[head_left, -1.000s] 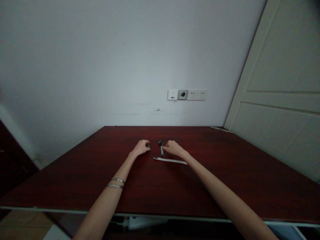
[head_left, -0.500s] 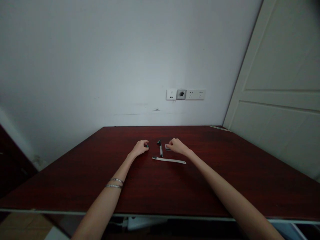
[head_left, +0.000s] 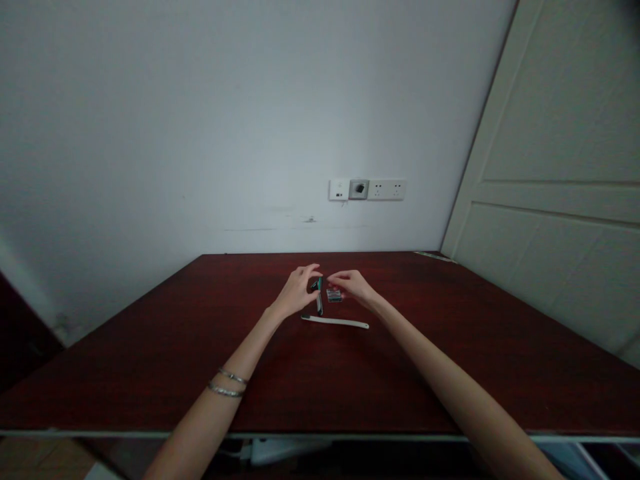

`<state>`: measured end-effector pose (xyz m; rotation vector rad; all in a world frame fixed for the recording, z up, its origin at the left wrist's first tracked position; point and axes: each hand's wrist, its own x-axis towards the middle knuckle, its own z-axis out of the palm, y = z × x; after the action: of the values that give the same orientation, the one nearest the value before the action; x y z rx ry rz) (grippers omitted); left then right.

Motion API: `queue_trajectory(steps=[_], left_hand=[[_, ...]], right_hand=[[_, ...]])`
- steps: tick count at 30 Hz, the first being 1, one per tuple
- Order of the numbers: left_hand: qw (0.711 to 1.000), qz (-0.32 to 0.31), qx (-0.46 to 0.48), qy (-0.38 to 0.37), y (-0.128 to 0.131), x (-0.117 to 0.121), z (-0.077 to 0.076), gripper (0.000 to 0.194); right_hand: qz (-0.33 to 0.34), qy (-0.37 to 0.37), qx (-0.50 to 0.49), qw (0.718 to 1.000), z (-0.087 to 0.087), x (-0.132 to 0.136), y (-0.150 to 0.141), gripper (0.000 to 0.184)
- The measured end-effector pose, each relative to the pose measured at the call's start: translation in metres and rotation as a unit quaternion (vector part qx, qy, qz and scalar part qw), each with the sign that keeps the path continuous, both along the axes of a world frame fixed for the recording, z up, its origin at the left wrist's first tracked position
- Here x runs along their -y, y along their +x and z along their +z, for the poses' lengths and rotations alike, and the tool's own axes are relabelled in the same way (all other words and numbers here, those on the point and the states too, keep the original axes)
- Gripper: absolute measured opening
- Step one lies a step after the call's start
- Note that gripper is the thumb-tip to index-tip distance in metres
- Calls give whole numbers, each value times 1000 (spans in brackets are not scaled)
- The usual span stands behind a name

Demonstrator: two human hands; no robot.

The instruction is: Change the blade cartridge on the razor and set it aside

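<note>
My left hand [head_left: 299, 291] is above the razor, with a small teal-edged piece [head_left: 321, 284] gripped upright between its thumb and fingers; its exact kind is too small to tell. Beneath that hand lies a razor [head_left: 320, 305] with a dark head and grey handle, its upper part partly covered. To its right, a small clear case [head_left: 334, 295] rests flat on the table. My right hand [head_left: 353, 283] hovers at the case's right edge, fingers stretched left toward the teal-edged piece, with nothing visible in them. A long white handle [head_left: 336, 322] with a dark end lies nearer to me.
The dark red wooden table [head_left: 280, 380] reaches back to a pale wall. Sockets [head_left: 386, 190] are set in that wall, and a white door [head_left: 550, 167] stands on the right. A flat strip [head_left: 434, 256] lies at the table's far right edge.
My left hand has moved right, bringing the teal-edged piece over the razor. My right hand has drawn back from the clear case and its fingers have stretched out.
</note>
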<state>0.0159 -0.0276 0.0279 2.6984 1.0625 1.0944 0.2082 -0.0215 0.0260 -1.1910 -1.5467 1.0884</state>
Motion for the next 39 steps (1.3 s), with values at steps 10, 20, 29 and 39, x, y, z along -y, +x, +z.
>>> queue_trajectory(steps=[10,20,29,39], left_hand=[[998,-19,-6,59,9,6,-1,67],[998,-28,-9,64,10,7,-3,60],[989,1,144,-30,10,-2,-11,53],[843,-21,413,-343,24,-4,-12,28]], right_hand=[[12,-42,-106,993,1,7,-3,13],[3,-49,-111,993,-2,5,-4,10],[-29,-42,-207,977,0,7,-5,14],[-25,-28,-253,967,1,13,-9,24]])
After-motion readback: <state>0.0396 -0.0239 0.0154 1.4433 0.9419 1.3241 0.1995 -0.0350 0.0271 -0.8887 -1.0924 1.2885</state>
